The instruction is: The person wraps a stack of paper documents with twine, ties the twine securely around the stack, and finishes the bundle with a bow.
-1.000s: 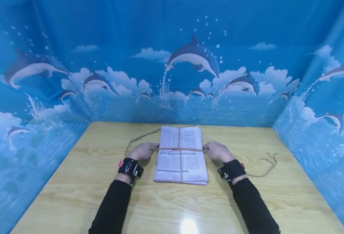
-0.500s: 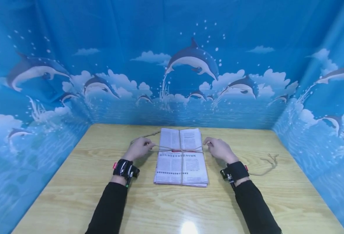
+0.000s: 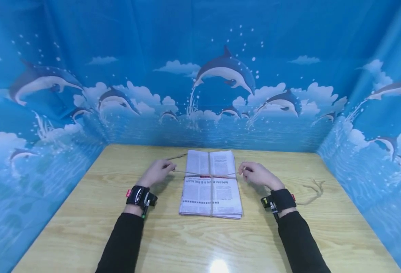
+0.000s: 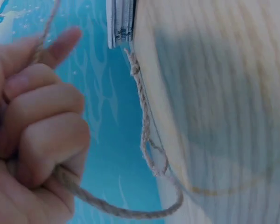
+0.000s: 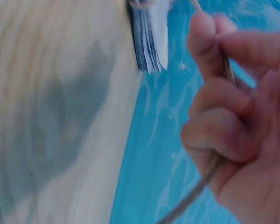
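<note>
A stack of folded newspapers (image 3: pixel 200 193) lies on the table with brown twine (image 3: pixel 212 197) crossed over its top, lengthwise and across. To its left, my left hand (image 3: pixel 157 172) grips one twine end, and the fingers curl round the cord (image 4: pixel 116 208) in the left wrist view. On the other side my right hand (image 3: pixel 260 175) pinches the opposite end; in the right wrist view the cord (image 5: pixel 193 193) runs through the curled fingers. Between the hands the twine stretches nearly straight, slightly raised above the papers' edges. The newspaper edges (image 5: pixel 148 42) show at the top of the right wrist view.
The wooden table (image 3: pixel 193 242) carries the stack near its far edge. A loose twine tail (image 3: pixel 314 191) with a frayed end lies at the right; another tail (image 3: pixel 177 156) lies behind the left hand. A blue dolphin-print curtain (image 3: pixel 146 125) encloses the back and sides.
My left hand has moved outward to the left, and my right hand slightly to the right. Both twine ends have lifted off the papers' sides and run up to the hands.
</note>
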### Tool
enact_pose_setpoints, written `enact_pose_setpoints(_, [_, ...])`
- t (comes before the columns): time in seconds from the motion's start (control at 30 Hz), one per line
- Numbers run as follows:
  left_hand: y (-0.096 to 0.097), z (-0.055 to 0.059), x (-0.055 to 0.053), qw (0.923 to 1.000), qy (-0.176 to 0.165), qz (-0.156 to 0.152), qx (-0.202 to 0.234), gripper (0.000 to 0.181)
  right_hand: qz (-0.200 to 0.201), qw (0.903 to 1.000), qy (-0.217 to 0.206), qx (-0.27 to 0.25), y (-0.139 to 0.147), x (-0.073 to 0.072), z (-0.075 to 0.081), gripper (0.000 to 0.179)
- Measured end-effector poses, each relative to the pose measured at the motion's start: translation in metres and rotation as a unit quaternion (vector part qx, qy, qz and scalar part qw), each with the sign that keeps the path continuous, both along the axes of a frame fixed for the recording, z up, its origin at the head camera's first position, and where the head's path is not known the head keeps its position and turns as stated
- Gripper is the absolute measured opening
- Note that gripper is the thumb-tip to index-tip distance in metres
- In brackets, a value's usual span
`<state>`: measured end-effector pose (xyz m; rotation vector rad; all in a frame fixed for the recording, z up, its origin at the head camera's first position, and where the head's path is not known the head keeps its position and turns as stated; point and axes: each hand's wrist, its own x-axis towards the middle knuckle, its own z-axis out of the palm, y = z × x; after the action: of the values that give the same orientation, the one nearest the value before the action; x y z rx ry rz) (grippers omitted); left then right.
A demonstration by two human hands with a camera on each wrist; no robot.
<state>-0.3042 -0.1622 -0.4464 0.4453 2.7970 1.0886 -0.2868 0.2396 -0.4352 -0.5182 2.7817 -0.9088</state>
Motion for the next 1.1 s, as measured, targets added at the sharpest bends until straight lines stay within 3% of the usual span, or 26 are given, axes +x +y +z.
enact_pose_setpoints(0.07, [-0.003, 0.000, 0.000, 0.9999, 0.012, -0.007, -0.005, 0.026, 0.004, 0.9999, -0.012, -0.008, 0.006, -0.001, 0.001, 0.023])
enact_pose_setpoints(0.2, [-0.008, 0.003, 0.000, 0.9978, 0.017, -0.007, -0.063, 0.017, -0.029, 0.9982, -0.007, 0.052, 0.019, 0.000, 0.002, 0.025])
enact_pose_setpoints(0.3, [-0.009, 0.005, 0.002, 0.9951, -0.010, 0.007, -0.098, 0.013, -0.069, 0.9934, -0.003, 0.092, 0.023, 0.001, 0.001, 0.029])
enact_pose_setpoints(0.4, [-0.009, 0.008, 0.005, 0.9932, -0.053, 0.019, -0.102, 0.007, -0.092, 0.9912, 0.006, 0.095, 0.023, 0.001, 0.000, 0.035])
enact_pose_setpoints(0.57, [-0.010, 0.008, 0.006, 0.9935, -0.074, 0.016, -0.086, 0.034, -0.132, 0.9878, 0.049, 0.066, 0.018, -0.003, -0.003, 0.037])
enact_pose_setpoints(0.73, [-0.010, 0.009, 0.002, 0.9973, -0.025, -0.013, -0.067, 0.034, -0.192, 0.9764, 0.098, -0.021, 0.012, -0.008, -0.007, 0.047])
enact_pose_setpoints(0.77, [-0.009, 0.009, 0.001, 0.9975, -0.007, -0.018, -0.068, 0.030, -0.209, 0.9710, 0.105, -0.050, 0.009, -0.009, -0.009, 0.050])
enact_pose_setpoints(0.83, [-0.007, 0.009, 0.000, 0.9962, 0.028, -0.026, -0.078, 0.024, -0.256, 0.9507, 0.114, -0.132, 0.002, -0.011, -0.012, 0.055])
enact_pose_setpoints(0.93, [-0.002, 0.007, 0.000, 0.9932, 0.057, -0.008, -0.101, 0.018, -0.317, 0.8997, 0.160, -0.254, -0.011, -0.012, -0.013, 0.047])
enact_pose_setpoints(1.0, [0.000, 0.006, 0.000, 0.9910, 0.067, 0.014, -0.115, 0.015, -0.335, 0.8724, 0.199, -0.295, -0.016, -0.012, -0.011, 0.039])
enact_pose_setpoints(1.07, [0.002, 0.004, 0.001, 0.9893, 0.073, 0.035, -0.121, 0.015, -0.337, 0.8675, 0.242, -0.274, -0.017, -0.011, -0.011, 0.033])
enact_pose_setpoints(1.1, [0.003, 0.003, 0.001, 0.9883, 0.083, 0.044, -0.120, 0.014, -0.335, 0.8710, 0.258, -0.250, -0.016, -0.011, -0.010, 0.032])
